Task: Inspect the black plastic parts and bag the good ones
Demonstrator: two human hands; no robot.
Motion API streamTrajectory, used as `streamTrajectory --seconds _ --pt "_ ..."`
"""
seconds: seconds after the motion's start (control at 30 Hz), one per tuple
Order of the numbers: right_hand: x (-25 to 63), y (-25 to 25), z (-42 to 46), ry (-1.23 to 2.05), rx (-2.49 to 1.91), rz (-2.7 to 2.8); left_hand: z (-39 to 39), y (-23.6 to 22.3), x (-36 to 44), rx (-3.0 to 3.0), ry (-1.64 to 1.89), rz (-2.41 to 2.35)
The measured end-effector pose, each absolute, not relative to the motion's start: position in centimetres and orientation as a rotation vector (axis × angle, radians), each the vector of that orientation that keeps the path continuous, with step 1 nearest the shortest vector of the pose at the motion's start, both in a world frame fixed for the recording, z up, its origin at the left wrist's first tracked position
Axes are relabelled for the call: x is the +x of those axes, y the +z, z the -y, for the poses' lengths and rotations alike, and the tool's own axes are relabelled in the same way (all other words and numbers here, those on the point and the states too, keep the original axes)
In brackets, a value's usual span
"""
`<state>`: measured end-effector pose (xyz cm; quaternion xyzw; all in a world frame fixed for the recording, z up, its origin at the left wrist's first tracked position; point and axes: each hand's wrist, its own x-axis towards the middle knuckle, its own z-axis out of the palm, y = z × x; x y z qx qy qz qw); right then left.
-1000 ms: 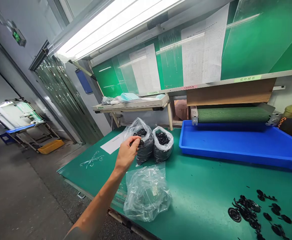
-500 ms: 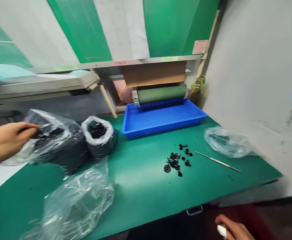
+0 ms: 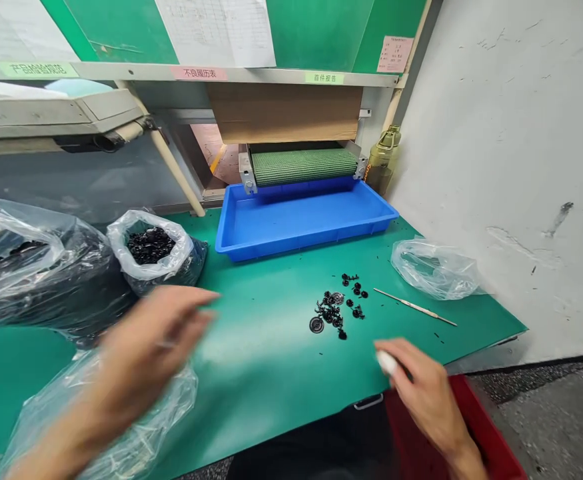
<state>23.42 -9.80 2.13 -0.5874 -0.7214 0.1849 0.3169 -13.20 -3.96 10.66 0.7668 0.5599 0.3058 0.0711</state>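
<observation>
My left hand (image 3: 146, 347) sweeps over the green table (image 3: 271, 353), smeared by motion, its fingers reaching right above a crumpled clear bag (image 3: 171, 407). My right hand (image 3: 421, 390) lies at the table's front edge with fingers stretched forward, one tip covered in white, and nothing visible in it. A small heap of black plastic parts (image 3: 338, 308) lies just beyond it. At the left stand two bags of black parts, a small one (image 3: 154, 250) and a large one (image 3: 31, 267).
A blue tray (image 3: 301, 223) sits at the back under a green conveyor belt (image 3: 304, 165). A thin stick (image 3: 414, 307) and an empty clear bag (image 3: 436, 267) lie at the right by the white wall. A red crate (image 3: 476, 427) is below the table edge.
The view swung right and down from the bags. My left hand left the large bag and moved toward the table's middle; my right hand rose to the front edge.
</observation>
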Motion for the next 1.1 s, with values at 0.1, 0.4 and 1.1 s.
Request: streamTrajectory --seconds 0.1,0.4,1.1 --pt "19.4 5.2 3.1 0.372 -1.582 2.141 3.3 7.1 -6.4 2.290 0.558 -1.336" --pt "18.8 3.7 -3.2 0.483 -1.611 2.418 0.8 2.8 -0.2 2.235 0.238 -1.324" --pt "16.7 2.5 0.6 0.797 -1.429 1.538 0.8 3.4 2.3 1.165 0.804 -0.995"
